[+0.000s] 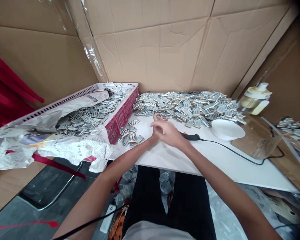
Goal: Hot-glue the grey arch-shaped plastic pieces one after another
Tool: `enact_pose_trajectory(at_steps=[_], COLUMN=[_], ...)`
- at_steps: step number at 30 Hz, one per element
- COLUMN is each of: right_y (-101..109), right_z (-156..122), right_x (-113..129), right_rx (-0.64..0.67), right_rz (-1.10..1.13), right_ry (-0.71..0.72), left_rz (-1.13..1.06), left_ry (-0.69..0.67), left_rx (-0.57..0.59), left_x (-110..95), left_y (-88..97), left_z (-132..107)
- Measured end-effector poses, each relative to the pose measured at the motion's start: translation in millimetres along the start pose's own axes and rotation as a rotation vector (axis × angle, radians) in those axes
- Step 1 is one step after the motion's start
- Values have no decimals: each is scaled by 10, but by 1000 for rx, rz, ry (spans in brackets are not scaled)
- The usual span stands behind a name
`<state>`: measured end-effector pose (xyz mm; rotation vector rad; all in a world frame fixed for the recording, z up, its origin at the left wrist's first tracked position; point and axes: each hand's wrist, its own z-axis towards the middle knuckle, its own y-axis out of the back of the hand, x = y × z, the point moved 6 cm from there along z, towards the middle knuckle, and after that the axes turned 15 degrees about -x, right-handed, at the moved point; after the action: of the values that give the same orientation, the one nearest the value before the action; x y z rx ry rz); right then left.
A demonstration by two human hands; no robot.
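Left hand (155, 137) and right hand (168, 131) overlap, loosely curled, any grip hidden, with arch-shaped metal charms (185, 108) heaped at 12 o'clock on the desk (170, 163); tugging the black corded tool (191, 136) at 3 o'clock could scatter them.

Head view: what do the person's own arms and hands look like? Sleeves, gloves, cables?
The bare left forearm and bare right forearm show no sleeves. The bare left hand and bare right hand wear no gloves. No watch, band or marking shows. A thin black cable crosses the left arm near the view's bottom edge.
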<state>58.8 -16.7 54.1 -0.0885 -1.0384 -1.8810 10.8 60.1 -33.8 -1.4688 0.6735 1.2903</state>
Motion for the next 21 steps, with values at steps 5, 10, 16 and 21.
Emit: enact_pose_trajectory(at_steps=[5,10,16,21], right_y=[-902,-1157,-1102,-1124], right_z=[184,211,180,173], right_x=[328,355,363,278], right_rx=[338,432,435,356], right_rz=[-108,-177,-276,-318], right_ry=[162,227,206,39], left_rz=[-70,-161,-115,-29], left_ry=[-17,39,43,65], left_rx=[-39,36,88,78], left_x=[-54,13,39,26], left_y=[-9,-45,-56,-57], left_z=[12,68,43,8])
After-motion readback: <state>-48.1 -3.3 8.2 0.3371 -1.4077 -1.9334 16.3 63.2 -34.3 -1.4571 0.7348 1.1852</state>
